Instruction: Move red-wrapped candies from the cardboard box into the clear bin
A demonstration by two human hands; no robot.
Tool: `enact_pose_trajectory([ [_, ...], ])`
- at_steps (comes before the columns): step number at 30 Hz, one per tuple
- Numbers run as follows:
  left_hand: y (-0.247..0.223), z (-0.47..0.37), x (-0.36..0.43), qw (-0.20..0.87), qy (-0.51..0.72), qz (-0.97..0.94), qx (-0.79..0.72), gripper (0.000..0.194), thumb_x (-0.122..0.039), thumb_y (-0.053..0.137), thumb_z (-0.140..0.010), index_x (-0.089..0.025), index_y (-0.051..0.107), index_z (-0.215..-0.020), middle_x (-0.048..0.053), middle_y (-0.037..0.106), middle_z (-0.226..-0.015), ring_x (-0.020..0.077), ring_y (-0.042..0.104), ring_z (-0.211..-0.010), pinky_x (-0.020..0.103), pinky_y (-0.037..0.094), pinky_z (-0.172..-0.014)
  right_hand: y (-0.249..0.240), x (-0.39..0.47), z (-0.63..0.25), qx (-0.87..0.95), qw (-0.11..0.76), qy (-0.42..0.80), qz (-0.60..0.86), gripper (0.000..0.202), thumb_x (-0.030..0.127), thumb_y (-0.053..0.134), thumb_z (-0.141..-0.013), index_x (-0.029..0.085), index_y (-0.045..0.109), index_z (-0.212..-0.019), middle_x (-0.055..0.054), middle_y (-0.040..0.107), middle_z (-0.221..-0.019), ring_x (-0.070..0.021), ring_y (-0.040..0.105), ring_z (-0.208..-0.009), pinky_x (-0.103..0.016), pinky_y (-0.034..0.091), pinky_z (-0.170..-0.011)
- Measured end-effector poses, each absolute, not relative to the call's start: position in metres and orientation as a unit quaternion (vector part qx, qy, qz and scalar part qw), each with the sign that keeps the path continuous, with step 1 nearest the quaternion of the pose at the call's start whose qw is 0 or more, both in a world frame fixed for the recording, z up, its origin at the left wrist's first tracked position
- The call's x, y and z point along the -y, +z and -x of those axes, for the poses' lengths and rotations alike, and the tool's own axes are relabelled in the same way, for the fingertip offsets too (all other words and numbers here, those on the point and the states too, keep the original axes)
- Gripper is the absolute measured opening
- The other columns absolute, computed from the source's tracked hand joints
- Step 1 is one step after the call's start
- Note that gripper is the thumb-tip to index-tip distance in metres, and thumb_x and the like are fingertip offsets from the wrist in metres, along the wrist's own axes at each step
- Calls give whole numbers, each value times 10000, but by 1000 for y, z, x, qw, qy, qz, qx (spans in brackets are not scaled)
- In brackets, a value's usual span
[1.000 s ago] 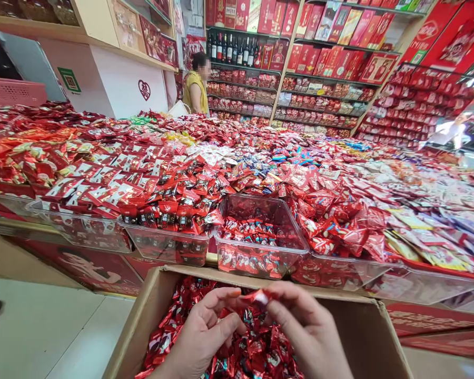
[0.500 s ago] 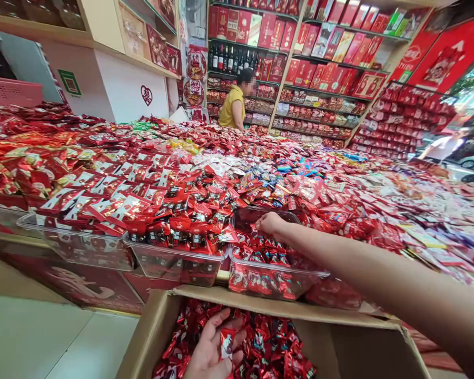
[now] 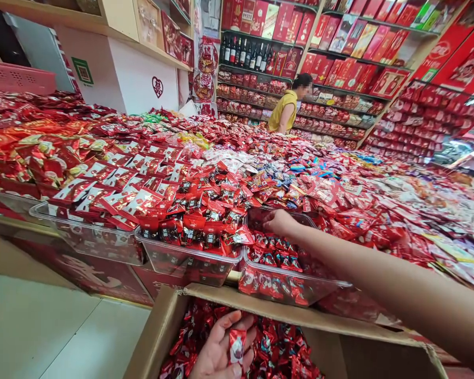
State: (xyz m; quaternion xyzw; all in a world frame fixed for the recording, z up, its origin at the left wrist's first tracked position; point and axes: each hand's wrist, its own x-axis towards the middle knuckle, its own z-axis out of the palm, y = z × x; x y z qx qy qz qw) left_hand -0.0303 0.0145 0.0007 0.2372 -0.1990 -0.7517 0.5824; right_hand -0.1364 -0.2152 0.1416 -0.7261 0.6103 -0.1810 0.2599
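– What does the left grip (image 3: 217,355) have?
– One red-wrapped candy (image 3: 237,345), pinched by thumb and fingers. Under this grip, loose candies (image 3: 274,345) fill part of the cardboard box (image 3: 319,319).
– And the right grip (image 3: 280,223)?
– It is now at the clear plastic bin (image 3: 319,296), just behind candy rows (image 3: 288,260). Fingers are curled; I cannot tell if they hold something.

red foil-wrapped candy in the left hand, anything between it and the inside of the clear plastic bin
Yes: from the candy, first the brown cardboard box's far rim, then the bin's front wall; the right forearm crosses over its right side.
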Motion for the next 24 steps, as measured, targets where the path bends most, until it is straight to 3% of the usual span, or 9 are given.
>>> enact_pose_trajectory([
  [4,34,29,-20,567,-770,-234,177,357,-65,577,-680,-284,549,-960,17,504,-1208,221,376,-1174,378,222,-992,177,156,171,-439,286,-239,817,89,191,549,-719,175,609,-782,-3,617,-712,-113,532,-634,-217,413,-587],
  [7,55,34,-24,552,-780,-226,190,442,-8,504,-704,-275,485,-1056,42,489,-1215,222,381,-1169,406,203,-1000,177,88,197,-365,379,-215,823,112,266,531,-737,205,622,-760,3,617,-674,-117,536,-608,-214,418,-554],
  [13,62,61,-27,552,-755,-244,256,619,3,484,-681,-337,359,-1184,16,418,-1279,203,330,-1200,409,225,-996,92,7,206,-422,604,-243,631,196,327,497,-769,161,576,-836,-23,602,-706,-115,522,-615,-220,415,-555],
  [19,52,81,-34,511,-658,-375,407,498,-126,458,-777,-337,344,-1214,-19,307,-1352,146,245,-1240,322,165,-1039,58,2,203,-432,637,-334,544,196,328,593,-695,154,513,-737,14,524,-626,-86,443,-560,-213,365,-537],
  [21,53,80,-36,492,-656,-412,398,425,-176,505,-765,-291,404,-1161,18,461,-1229,147,397,-1139,300,303,-969,57,0,208,-439,647,-351,514,234,358,594,-688,162,468,-665,30,490,-573,-74,411,-508,-202,340,-486],
  [24,54,77,-35,455,-648,-477,380,207,-242,582,-714,-193,537,-910,1,621,-795,124,566,-763,236,455,-691,54,-3,215,-452,638,-362,507,275,391,599,-671,169,444,-623,41,456,-537,-70,383,-477,-197,318,-456],
])
